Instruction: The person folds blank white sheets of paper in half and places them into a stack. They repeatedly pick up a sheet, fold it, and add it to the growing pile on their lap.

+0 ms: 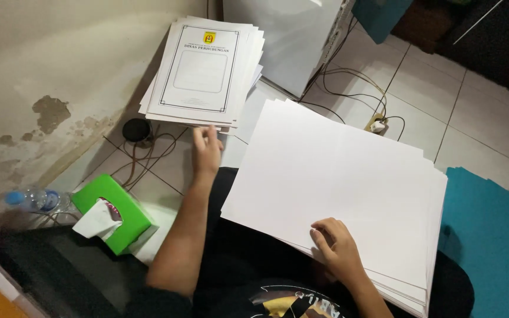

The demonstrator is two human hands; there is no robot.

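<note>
Floor point(425, 118) of pale tiles, stained wall point(48, 70) at left. Left hand point(207, 150) open flat, fingertips touching printed stack point(204, 70) on floor. Right hand point(337, 244) loosely curled on blank sheet stack point(337, 182) across lap. Green tissue box point(116, 212), bottle point(33, 199), cables point(354, 88) and teal sheets point(493, 235) around.

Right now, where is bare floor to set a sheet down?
Bare tiles lie right of the cables, above the teal sheets. Crowded: cables by the printed stack, tissue box and bottle left. The blank stack covers the lap.
</note>
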